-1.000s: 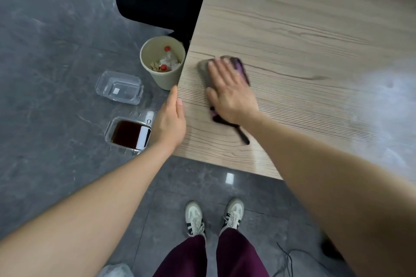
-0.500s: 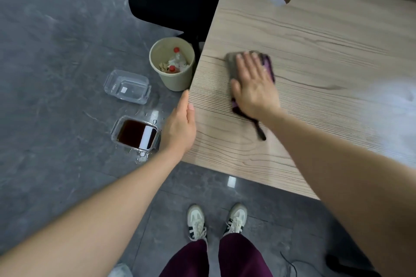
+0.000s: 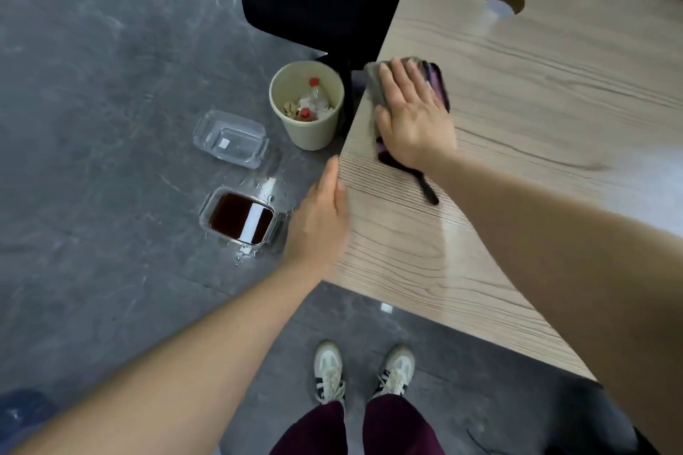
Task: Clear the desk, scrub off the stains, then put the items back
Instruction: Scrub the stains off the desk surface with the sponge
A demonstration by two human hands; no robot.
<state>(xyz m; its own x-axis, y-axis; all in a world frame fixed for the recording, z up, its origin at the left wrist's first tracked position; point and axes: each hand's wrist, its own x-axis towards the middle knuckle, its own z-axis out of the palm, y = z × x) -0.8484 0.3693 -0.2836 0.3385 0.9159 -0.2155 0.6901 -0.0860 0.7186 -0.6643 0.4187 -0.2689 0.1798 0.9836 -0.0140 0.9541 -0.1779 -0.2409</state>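
Head view: your right hand (image 3: 414, 118) lies flat, fingers straight, pressing the grey-purple cloth (image 3: 436, 79) onto the desk (image 3: 536, 114) at its left edge. Your left hand (image 3: 318, 222) rests open against that edge, holding nothing. Bin (image 3: 306, 133) and two clear containers (image 3: 230, 140) sit on the floor.

The right hand (image 3: 414, 118) lay flat and palm down near the left edge of the desk (image 3: 536, 114), fingers straight and close together, pressing on the cloth (image 3: 438, 83) beneath them. Its forearm ran back bare toward the lower right, crossing over the desk's near edge. The left hand (image 3: 318, 222) sat at that same left edge, nearer the front corner, fingers extended and together, thumb side resting on the desktop rim. Its wrist was straight, the bare left forearm stretching down to the lower left.
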